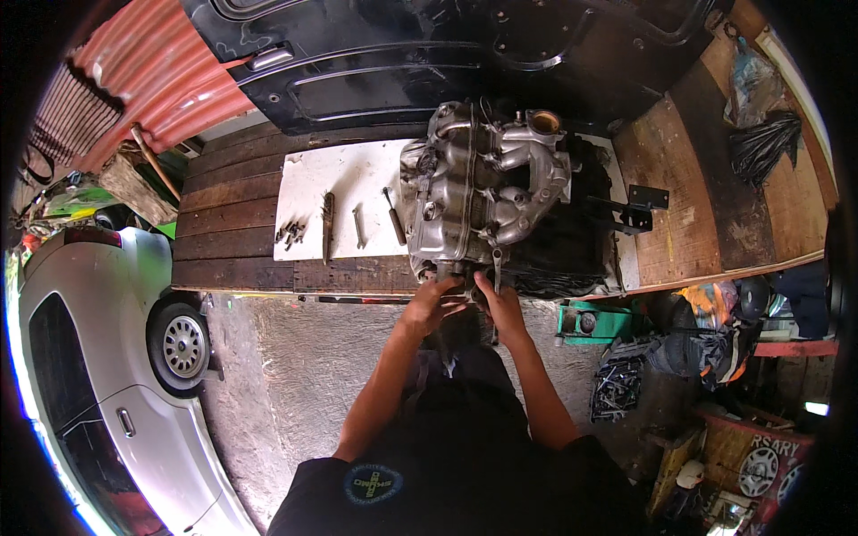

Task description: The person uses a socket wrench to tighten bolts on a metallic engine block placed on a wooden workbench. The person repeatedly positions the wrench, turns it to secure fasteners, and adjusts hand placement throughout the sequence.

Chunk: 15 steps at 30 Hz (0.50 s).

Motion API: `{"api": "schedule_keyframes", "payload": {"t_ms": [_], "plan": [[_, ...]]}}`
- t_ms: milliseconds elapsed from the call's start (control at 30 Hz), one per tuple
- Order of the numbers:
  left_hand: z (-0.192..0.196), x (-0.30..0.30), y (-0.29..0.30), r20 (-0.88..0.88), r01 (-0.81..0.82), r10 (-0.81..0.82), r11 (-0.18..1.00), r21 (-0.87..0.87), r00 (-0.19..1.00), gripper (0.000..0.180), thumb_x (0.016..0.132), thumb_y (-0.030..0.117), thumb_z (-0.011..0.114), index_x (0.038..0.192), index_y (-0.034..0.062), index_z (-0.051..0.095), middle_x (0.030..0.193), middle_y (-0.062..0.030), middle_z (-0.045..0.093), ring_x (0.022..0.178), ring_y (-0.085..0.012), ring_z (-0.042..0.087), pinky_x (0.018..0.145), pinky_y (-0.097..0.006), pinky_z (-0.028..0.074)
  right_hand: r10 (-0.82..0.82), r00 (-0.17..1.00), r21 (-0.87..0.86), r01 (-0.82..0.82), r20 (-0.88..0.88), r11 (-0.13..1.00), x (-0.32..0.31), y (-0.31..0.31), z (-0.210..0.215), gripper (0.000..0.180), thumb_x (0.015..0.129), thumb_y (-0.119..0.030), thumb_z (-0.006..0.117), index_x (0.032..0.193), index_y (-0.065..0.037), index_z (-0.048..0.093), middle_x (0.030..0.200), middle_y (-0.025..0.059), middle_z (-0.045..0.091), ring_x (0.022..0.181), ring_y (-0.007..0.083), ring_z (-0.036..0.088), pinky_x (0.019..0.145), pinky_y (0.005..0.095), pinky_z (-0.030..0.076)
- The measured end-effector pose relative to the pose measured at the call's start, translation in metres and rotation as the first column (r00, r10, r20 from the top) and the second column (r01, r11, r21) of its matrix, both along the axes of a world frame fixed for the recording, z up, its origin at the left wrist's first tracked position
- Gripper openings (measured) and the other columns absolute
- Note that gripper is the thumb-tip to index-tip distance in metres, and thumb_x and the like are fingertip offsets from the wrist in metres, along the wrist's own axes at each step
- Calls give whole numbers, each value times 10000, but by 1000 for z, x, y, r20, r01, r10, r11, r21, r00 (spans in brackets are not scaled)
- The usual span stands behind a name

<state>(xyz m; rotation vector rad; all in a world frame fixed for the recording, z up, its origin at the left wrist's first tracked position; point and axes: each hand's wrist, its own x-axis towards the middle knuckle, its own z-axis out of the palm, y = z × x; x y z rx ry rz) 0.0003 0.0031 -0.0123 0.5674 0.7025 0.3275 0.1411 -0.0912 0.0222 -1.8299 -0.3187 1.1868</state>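
Head view, centre: an engine assembly (487, 192), silver-grey cast metal with an intake manifold on top, sits on a wooden platform (241, 232) just above the middle of the frame.
Left hand (431, 302): at the near lower edge of the engine, fingers curled against the casting; whether it clamps a part or only steadies it cannot be told.
Right hand (500, 308): just beside the left, closed around the lower end of a wrench (497, 268) that stands upright against the engine's near edge.
White sheet (344, 192): lies under and to the left of the engine, carrying loose tools.
Laid-out tools: a pile of bolts (291, 233), a long flat tool (328, 225), a spanner (358, 226) and a dark-handled driver (394, 215), all well apart from the hands.
Progress, as judged: the bolts already set aside suggest some fasteners are out; the manifold and cover are still mounted, so most of the stripping seems left.
Left of frame: a silver car (98, 357) on the concrete floor.
Lower right: a heap of tools (617, 389) and clutter.
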Motion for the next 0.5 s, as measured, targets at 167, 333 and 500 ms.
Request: {"api": "schedule_keyframes", "payload": {"t_ms": [167,333,500], "plan": [[49,-4,-12,-402,158,15,905,395,916,491,902,370,561,1184,-24,482,1060,-169,582,916,-278,577,841,-382,453,97,848,212,-238,521,948,7,-36,7,345,928,-339,514,918,1,573,629,126,544,537,256,539,567,401,423],[64,4,-42,-559,441,440,347,828,703,497,878,289,592,1139,-101,430,1066,-320,517,949,-435,557,814,-466,476,236,648,187,-513,724,838,28,-39,34,181,936,-110,488,1009,37,565,782,210,599,711,337,609,665,409,462],[88,25,-51,-312,332,494,49,942,812,408,867,209,596,1073,-103,433,1004,-343,485,878,-489,540,719,-481,498,174,598,267,-575,783,773,46,-15,37,191,914,-123,540,1022,34,555,810,212,615,742,375,609,678,437,464]]}}
